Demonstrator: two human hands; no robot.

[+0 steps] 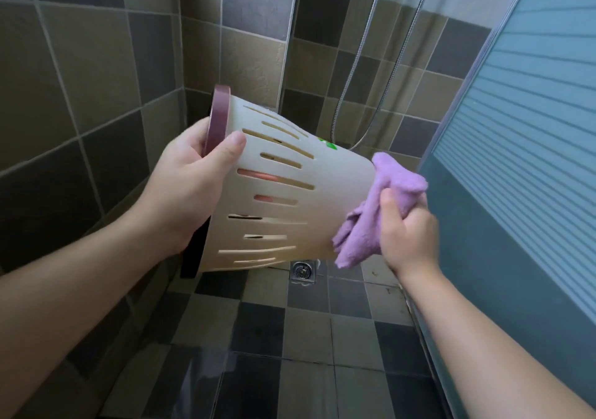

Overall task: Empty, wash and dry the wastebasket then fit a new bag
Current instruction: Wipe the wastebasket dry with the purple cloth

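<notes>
The right hand is closed in a fist around a bunched lilac microfibre cloth, which touches the base end of the cream slotted plastic wastebasket. The left hand is clamped on the wastebasket's dark plum rim ring, thumb over the outer wall and fingers inside (visible through the slots). The wastebasket is held in mid-air on its side, above the steel floor drain. Its long axis runs roughly level, mouth toward the left hand, base toward the right hand. The base is therefore the surface nearest the cloth. Drying appears to be in progress; the next stroke likely requires the left hand to rotate the wastebasket.
</notes>
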